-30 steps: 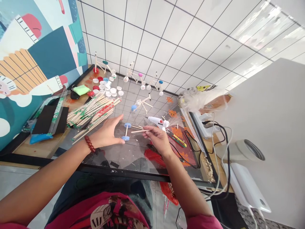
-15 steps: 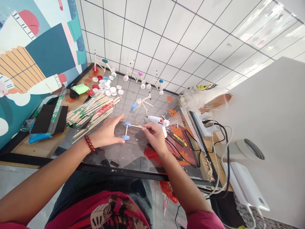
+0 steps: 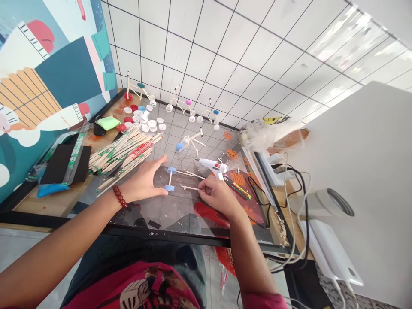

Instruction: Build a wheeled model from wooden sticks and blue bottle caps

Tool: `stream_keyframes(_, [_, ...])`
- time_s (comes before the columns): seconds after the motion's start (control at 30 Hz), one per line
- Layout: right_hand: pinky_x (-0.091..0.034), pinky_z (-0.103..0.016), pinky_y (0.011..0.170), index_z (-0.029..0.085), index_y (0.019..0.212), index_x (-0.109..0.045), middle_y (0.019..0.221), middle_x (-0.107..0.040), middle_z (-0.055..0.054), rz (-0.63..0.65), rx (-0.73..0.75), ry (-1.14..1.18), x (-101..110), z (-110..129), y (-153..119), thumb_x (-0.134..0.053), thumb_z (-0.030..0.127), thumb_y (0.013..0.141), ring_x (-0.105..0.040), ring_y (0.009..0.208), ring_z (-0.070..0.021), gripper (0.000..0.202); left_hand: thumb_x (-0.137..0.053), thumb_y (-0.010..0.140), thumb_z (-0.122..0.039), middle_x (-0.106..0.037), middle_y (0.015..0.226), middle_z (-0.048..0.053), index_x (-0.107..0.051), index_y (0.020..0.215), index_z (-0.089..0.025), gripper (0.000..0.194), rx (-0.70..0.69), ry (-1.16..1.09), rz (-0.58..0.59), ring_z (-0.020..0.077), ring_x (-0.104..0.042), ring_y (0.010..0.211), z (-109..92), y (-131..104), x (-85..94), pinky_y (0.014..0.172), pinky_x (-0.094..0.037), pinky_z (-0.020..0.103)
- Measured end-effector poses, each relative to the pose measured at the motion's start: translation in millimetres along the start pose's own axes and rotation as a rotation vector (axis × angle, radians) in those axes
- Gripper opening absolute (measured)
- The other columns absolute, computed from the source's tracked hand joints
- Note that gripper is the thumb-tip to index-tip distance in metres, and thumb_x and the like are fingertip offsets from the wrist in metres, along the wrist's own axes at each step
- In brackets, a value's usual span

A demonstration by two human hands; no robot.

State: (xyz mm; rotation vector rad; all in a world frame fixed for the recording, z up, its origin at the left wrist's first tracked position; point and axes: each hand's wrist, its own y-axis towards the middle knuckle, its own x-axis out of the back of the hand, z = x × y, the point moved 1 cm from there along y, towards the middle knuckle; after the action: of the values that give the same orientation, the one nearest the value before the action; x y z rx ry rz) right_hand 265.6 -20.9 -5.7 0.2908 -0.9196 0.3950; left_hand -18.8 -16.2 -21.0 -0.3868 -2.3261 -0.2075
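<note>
- Long wooden sticks [image 3: 125, 150] are piled loose.
- The left hand [image 3: 141, 182] is held wide open around two blue caps [image 3: 171, 170], nothing gripped; whether the thumb touches one cannot be told.
- The caps are already joined by a short rod [image 3: 170, 179]; nothing more seems attached, so this piece is judged barely begun.
- Behind, four stick-and-cap models [image 3: 188, 102] look finished.
- A thin stick [image 3: 190, 188], apparently unjoined, is pinched by the right hand's [image 3: 219, 195] thumb and fingertips.

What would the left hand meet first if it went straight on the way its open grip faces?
Probably the nearer blue cap, joined by a short stick to the farther cap; the left hand may already touch it, though depth is unclear.
</note>
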Motion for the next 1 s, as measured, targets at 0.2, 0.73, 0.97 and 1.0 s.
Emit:
stream_keyframes(0.2, [-0.039, -0.028, 0.07, 0.018, 0.086, -0.068, 0.082, -0.07, -0.005, 0.034, 0.07, -0.348, -16.3, 22.4, -4.0, -0.056, 0.013, 0.085, -0.063, 0.077, -0.0172, 0.013, -0.083, 0.067, -0.038, -0.047, 0.155, 0.012, -0.028, 0.156, -0.023, 0.106, 0.012, 0.006, -0.006, 0.0341, -0.041, 0.144, 1.9, -0.5, -1.5, 0.12, -0.033, 0.05])
stream_keyframes(0.73, [-0.044, -0.031, 0.082, 0.018, 0.094, -0.067, 0.095, -0.069, -0.006, -0.379, 0.199, -0.376, -4.8, 30.6, -15.4, -0.053, 0.014, 0.095, -0.06, 0.089, -0.0194, 0.014, -0.084, 0.064, -0.042, -0.048, 0.154, 0.012, -0.033, 0.154, -0.026, 0.105, 0.044, -0.014, -0.014, 0.0367, -0.041, 0.145, 3.9, 3.2, -2.4, 0.119, -0.035, 0.052])
stream_keyframes(0.97, [-0.036, -0.036, 0.076, 0.018, 0.099, -0.069, 0.096, -0.069, -0.008, -0.363, 0.222, -0.533, -28.3, 26.7, 26.0, -0.054, 0.011, 0.094, -0.054, 0.088, -0.0237, 0.017, -0.085, 0.063, -0.039, -0.05, 0.152, 0.012, -0.033, 0.154, -0.025, 0.106, 0.017, -0.017, -0.013, 0.0362, -0.043, 0.143, 2.2, 3.7, -1.8, 0.12, -0.032, 0.052])
stream_keyframes(1.0, [-0.035, -0.036, 0.076, 0.019, 0.098, -0.069, 0.096, -0.069, -0.008, -0.365, 0.219, -0.536, -32.9, 23.9, 27.7, -0.054, 0.012, 0.094, -0.054, 0.087, -0.0235, 0.018, -0.084, 0.063, -0.038, -0.05, 0.152, 0.013, -0.033, 0.154, -0.024, 0.105, 0.017, -0.022, -0.009, 0.036, -0.043, 0.143, 1.7, 3.3, -1.5, 0.12, -0.032, 0.052])
